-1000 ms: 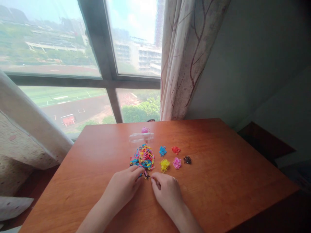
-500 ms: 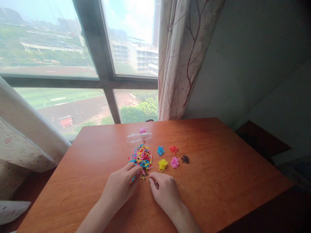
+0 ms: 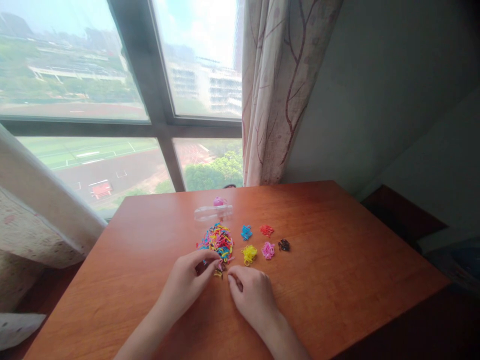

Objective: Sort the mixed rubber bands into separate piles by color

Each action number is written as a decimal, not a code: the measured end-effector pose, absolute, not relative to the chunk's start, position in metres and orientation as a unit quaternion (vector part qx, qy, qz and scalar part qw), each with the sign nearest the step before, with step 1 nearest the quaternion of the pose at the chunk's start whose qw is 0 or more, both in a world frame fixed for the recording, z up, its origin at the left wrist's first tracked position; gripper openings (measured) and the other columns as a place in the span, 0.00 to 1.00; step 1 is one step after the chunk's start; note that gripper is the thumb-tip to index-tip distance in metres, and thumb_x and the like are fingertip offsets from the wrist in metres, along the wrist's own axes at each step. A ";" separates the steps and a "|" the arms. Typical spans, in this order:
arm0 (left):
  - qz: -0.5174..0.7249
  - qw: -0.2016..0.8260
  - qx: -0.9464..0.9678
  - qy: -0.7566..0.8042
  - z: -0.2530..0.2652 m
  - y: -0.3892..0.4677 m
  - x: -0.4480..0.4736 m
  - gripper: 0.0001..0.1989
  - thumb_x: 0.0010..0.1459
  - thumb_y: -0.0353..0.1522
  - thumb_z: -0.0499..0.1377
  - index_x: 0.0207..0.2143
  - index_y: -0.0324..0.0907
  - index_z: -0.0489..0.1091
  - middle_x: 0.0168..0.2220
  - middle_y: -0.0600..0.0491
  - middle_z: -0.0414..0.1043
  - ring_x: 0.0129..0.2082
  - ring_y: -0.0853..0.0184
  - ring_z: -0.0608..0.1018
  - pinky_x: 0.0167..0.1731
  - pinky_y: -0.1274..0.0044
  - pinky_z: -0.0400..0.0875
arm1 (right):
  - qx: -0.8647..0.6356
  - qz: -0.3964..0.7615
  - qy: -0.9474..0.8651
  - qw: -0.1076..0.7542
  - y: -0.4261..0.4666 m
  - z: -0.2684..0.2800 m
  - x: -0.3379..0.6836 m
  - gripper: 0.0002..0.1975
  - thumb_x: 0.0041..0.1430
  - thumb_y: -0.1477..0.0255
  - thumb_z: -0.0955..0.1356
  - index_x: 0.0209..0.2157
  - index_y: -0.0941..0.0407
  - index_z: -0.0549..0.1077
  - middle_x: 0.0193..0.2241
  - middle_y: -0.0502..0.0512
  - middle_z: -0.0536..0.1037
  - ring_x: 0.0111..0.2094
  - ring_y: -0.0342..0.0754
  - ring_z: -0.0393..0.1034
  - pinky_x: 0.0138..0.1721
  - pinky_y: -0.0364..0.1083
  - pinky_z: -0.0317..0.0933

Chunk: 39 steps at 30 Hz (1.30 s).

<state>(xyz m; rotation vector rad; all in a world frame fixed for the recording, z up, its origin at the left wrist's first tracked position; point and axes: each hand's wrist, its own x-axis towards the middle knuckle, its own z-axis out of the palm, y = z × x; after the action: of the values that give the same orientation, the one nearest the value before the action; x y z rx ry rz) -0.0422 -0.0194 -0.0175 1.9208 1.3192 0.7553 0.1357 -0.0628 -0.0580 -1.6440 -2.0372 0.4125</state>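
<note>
A heap of mixed small rubber bands [image 3: 217, 240], in several colours, lies on the wooden table. My left hand [image 3: 193, 275] is at its near edge, thumb and forefinger pinched together on what looks like a pinkish rubber band [image 3: 220, 267]. A few dark and yellow bands lie just under those fingertips. My right hand [image 3: 253, 292] rests a little to the right, fingers curled and thumb against forefinger; whatever is in that pinch is hidden. Beyond it are single-colour piles: yellow bands [image 3: 249, 254], pink bands [image 3: 268, 250], black bands [image 3: 284, 245], blue bands [image 3: 246, 232] and red bands [image 3: 267, 230].
Behind the heap a clear plastic container [image 3: 213, 213] lies on its side, with a purple-pink object [image 3: 220, 202] beside it. The table [image 3: 348, 260] ends at a window [image 3: 161, 125] with curtains [image 3: 277, 100]. A grey wall is to the right.
My left thumb has closed up to the forefinger at the loose bands. My right hand stays about where it was. The whole view has shifted slightly.
</note>
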 end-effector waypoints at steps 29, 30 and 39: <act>0.221 0.198 0.840 0.454 0.005 0.045 0.029 0.08 0.60 0.32 0.56 0.36 0.43 0.76 0.35 0.52 0.78 0.35 0.67 0.77 0.34 0.78 0.67 | -0.614 0.169 -0.726 0.260 -0.061 -0.058 0.134 0.09 0.59 0.79 0.64 0.32 0.52 0.74 0.28 0.47 0.80 0.30 0.44 0.74 0.30 0.39 0.52; 0.226 0.198 0.837 0.457 0.008 0.040 0.019 0.08 0.60 0.31 0.56 0.36 0.43 0.75 0.35 0.53 0.78 0.34 0.67 0.76 0.34 0.79 0.67 | -0.619 0.167 -0.721 0.262 -0.060 -0.057 0.134 0.09 0.59 0.78 0.64 0.33 0.51 0.74 0.28 0.47 0.80 0.29 0.44 0.74 0.30 0.39 0.52; 0.289 0.235 0.768 0.521 -0.011 0.001 -0.044 0.12 0.61 0.37 0.54 0.35 0.42 0.75 0.26 0.56 0.75 0.22 0.71 0.69 0.24 0.81 0.62 | -0.644 0.144 -0.715 0.232 -0.059 -0.055 0.126 0.08 0.61 0.75 0.66 0.40 0.49 0.73 0.29 0.48 0.80 0.29 0.46 0.74 0.27 0.42 0.49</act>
<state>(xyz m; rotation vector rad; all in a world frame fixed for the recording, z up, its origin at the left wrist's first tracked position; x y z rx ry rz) -0.0443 0.0009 -0.0111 2.1068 1.4284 0.7941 0.1262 -0.0594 -0.0552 -1.7695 -1.9643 0.3948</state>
